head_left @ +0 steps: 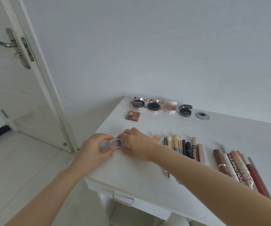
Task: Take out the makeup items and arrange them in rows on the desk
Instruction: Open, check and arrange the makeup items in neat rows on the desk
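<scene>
Both hands hold a small clear eyeshadow case [116, 143] at the white desk's [229, 132] left front edge, the left hand [97, 146] pinching its open lid, the right hand [135, 143] gripping its base, beside the brushes [175, 142]

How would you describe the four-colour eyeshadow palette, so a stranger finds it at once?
Look at the far row of open compacts on the white desk, near the wall. The eyeshadow palette lies at its left end, nearest the door. It alone is square, with four brown pans; the others are round.
</scene>
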